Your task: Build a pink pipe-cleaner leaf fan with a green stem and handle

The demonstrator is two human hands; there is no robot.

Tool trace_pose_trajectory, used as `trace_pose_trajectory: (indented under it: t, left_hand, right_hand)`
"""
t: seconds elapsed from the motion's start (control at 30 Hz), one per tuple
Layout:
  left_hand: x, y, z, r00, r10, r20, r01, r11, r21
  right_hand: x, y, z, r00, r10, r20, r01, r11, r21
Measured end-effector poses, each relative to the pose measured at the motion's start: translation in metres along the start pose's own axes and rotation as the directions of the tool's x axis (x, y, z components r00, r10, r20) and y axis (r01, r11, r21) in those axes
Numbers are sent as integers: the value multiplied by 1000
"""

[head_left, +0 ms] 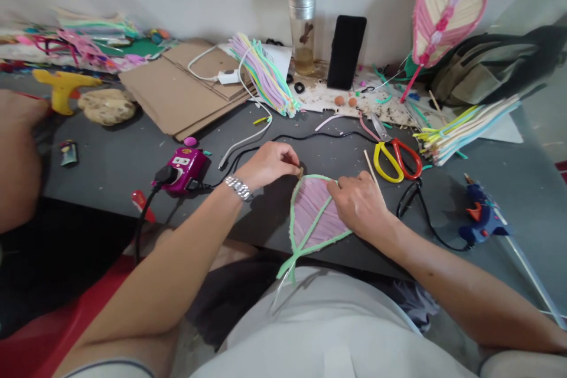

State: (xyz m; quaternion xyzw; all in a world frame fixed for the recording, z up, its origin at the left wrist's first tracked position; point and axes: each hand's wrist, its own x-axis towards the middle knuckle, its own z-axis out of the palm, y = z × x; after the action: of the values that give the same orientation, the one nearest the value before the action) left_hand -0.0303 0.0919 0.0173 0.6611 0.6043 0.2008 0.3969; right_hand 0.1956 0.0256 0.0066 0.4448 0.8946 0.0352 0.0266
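Note:
A leaf-shaped fan (310, 207) of lilac pipe cleaners, with a mint-green rim and midrib, lies at the table's front edge. Its green stem end and thin wires hang toward my lap. My left hand (277, 164), wearing a metal watch (239, 188), pinches at the upper left of the rim; a small tan bit shows at those fingertips, too small to name. On the right side, my right hand (358, 201) is closed over the fan's edge. A thin wooden stick (371, 165) pokes up from behind its fingers.
Scissors (390, 159) and a blue glue gun (482, 218) lie to the right. A purple power socket (183, 168) is left, with cardboard (177, 82) behind. Pipe-cleaner bundles (266, 74), a bottle (302, 29), a phone (346, 50) and a pink fan (447, 20) stand behind. Another person's arm (18, 153) is far left.

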Motion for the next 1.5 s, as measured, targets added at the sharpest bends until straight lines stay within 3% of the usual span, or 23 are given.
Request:
trace_pose_trajectory:
  t: [0.1, 0.17, 0.23, 0.33, 0.37, 0.47, 0.53, 0.77, 1.0, 1.1, 1.2, 1.37, 1.43, 1.5]
  left_hand:
    - [3, -12, -16, 988, -33, -152, 13, 991, -131]
    - [6, -18, -24, 967, -33, -252, 25, 999, -35]
    - [9, -20, -24, 925, 38, -378, 9, 992, 122]
    - [8, -12, -8, 824, 244, -511, -111, 955, 276]
    - [6, -8, 0, 825, 288, -487, -165, 946, 279]
    - [1, 6, 25, 936, 284, -210, -254, 954, 159]
    - [0, 12, 36, 959, 272, -81, -259, 956, 140]
    - [-2, 16, 37, 957, 277, 83, -289, 902, 320]
    - [5, 28, 32, 981, 133, 142, -176, 919, 353]
    - [11, 33, 25, 972, 76, 221, -147, 934, 326]
    - [14, 33, 14, 952, 59, 299, -126, 969, 213]
    - [10, 31, 4, 958, 55, 282, -17, 990, -137]
    - [7, 30, 6, 954, 21, 298, 78, 946, -315]
    - [6, 30, 9, 955, -35, 296, 186, 846, -500]
  right_hand:
    - [0, 2, 1, 1000, -2, -8, 2, 1000, 15]
    - [0, 3, 1, 1000, 11, 1, -11, 999, 38]
    - [1, 6, 1, 999, 36, 22, -38, 997, 74]
    - [2, 11, 2, 996, 68, 55, -76, 983, 166]
    - [2, 13, 2, 995, 77, 60, -88, 975, 205]
    - [2, 19, 3, 991, 125, 47, -133, 945, 300]
    - [2, 22, 4, 986, 163, 26, -162, 926, 340]
    - [1, 31, 3, 981, 187, -46, -154, 906, 395]
    - [2, 29, 7, 978, 154, -142, -82, 905, 418]
    - [2, 28, 7, 972, 146, -187, -52, 901, 431]
    - [3, 27, 6, 964, 139, -227, -19, 887, 460]
    - [2, 27, 1, 936, 147, -320, 37, 863, 503]
    - [2, 29, 0, 917, 172, -359, 40, 858, 513]
    - [3, 32, -1, 893, 198, -405, 54, 845, 532]
